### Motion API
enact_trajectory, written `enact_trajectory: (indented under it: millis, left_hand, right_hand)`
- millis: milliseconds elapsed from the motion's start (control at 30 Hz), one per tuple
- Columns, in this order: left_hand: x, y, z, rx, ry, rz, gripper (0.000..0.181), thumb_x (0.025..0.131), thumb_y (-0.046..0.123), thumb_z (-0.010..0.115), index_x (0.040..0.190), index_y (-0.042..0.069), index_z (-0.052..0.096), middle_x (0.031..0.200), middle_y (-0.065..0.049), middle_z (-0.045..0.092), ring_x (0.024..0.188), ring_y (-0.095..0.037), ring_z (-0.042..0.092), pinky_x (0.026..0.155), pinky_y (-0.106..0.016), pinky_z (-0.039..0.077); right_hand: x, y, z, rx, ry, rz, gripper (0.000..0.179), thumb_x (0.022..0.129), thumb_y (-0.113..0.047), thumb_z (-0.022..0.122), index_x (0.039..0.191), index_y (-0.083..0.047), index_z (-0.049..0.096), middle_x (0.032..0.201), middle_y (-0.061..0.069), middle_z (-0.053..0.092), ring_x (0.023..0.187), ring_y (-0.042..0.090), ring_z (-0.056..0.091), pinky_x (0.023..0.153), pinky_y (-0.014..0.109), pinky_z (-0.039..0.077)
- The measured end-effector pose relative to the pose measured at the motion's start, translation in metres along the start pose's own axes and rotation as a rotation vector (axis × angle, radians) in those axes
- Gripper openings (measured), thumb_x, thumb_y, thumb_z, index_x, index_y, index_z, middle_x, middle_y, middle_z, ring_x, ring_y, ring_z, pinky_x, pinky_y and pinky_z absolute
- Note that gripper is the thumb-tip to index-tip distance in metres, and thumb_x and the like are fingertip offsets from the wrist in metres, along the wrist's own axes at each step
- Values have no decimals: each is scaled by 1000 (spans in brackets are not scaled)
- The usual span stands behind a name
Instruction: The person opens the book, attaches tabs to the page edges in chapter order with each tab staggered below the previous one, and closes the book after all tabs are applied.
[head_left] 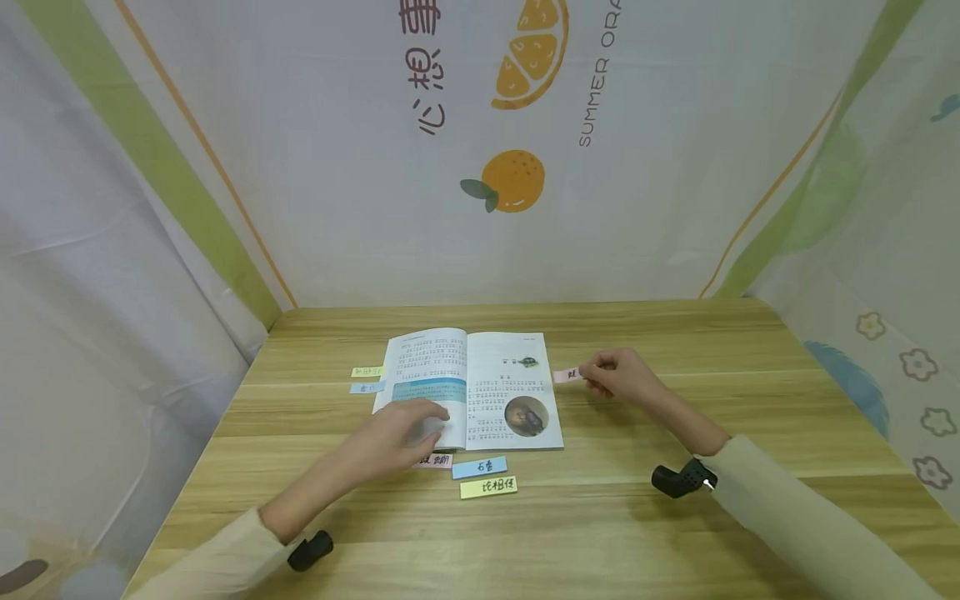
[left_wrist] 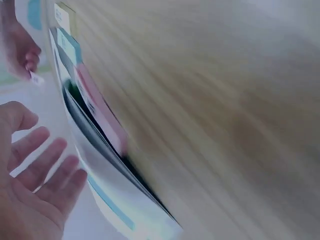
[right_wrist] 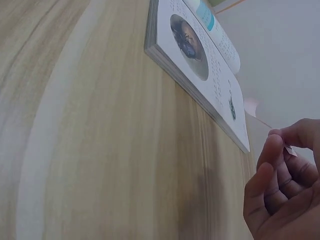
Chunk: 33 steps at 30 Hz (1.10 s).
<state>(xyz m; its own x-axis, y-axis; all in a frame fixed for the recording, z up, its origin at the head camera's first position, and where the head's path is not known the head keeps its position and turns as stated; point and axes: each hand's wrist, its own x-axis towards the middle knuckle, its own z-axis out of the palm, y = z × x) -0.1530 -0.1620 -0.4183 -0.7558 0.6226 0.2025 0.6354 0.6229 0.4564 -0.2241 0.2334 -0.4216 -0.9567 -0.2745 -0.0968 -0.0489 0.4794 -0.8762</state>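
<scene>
An open book [head_left: 514,400] lies on the table, with text on both pages and a round picture on the right one. My right hand [head_left: 621,375] pinches a small pink sticky note [head_left: 567,375] with handwriting between thumb and fingertips, beside the book's right edge. In the right wrist view a corner of this note shows between the fingers. My left hand [head_left: 397,433] hovers over the lower left page, fingers loosely bent and holding nothing; the left wrist view shows the fingers [left_wrist: 47,160] spread apart. It partly covers a pink sticky-note pad [head_left: 438,461] at the book's lower edge.
A blue pad [head_left: 480,468] and a yellow pad [head_left: 488,487], both handwritten, lie just below the book. A yellow tab [head_left: 367,372] and a blue tab [head_left: 367,387] stick out from its left edge. A printed curtain [head_left: 360,208] hangs behind the wooden table [head_left: 480,550].
</scene>
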Motion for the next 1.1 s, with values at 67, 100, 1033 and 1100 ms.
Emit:
enact_trajectory:
  millis: [67, 100, 1033, 1100]
  left_hand:
    - [10, 6, 5, -10, -26, 18, 26, 95, 10, 68, 120, 3, 69, 124, -9, 68, 121, -28, 60, 103, -46, 46]
    - [16, 9, 7, -9, -46, 19, 28, 96, 11, 67, 122, 3, 68, 128, -10, 66, 125, -28, 58, 106, -45, 44]
    - [81, 29, 33, -76, -123, -51, 29, 99, 10, 63, 125, -1, 66, 127, -15, 66, 123, -31, 59, 104, -44, 46]
    - [88, 31, 34, -90, -107, -68, 28, 98, 9, 63, 124, -2, 67, 124, -16, 67, 120, -31, 61, 102, -44, 48]
  right_hand:
    - [3, 1, 1, -6, 11, 7, 30, 102, -20, 65, 93, 8, 68, 77, 18, 65, 64, 17, 54, 57, 29, 49]
    - [4, 2, 1, -6, 13, 11, 30, 102, -21, 65, 93, 8, 68, 77, 17, 66, 64, 16, 54, 57, 29, 48]
    - [13, 17, 16, -3, 8, 41, 22, 101, -11, 64, 87, 4, 71, 73, 7, 67, 63, 14, 60, 54, 24, 51]
    - [11, 17, 15, -2, 4, 47, 22, 101, -12, 64, 88, 4, 71, 74, 7, 67, 64, 15, 61, 55, 25, 52]
